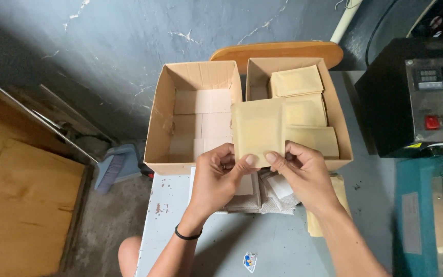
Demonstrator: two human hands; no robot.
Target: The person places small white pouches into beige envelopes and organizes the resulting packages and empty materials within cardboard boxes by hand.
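Observation:
Both hands hold up one flat tan paper pouch (258, 127) by its lower edge. My left hand (220, 177) pinches the lower left corner and wears a black wrist band. My right hand (303, 174) pinches the lower right corner. Under the hands lies a loose pile of white and grey sachets (275, 197) on the pale blue table (242, 241). Behind stand two open cardboard boxes: the left box (161, 123) shows only flat card on its bottom, the right box (340, 128) holds stacks of tan pouches (298, 82).
A black control unit (411, 97) with red buttons and small displays stands at the right, above a teal machine (426, 215). A wooden seat edge (278, 51) shows behind the boxes. More tan pouches (340, 187) lie under my right forearm. A small sticker (250, 260) lies near the table's front.

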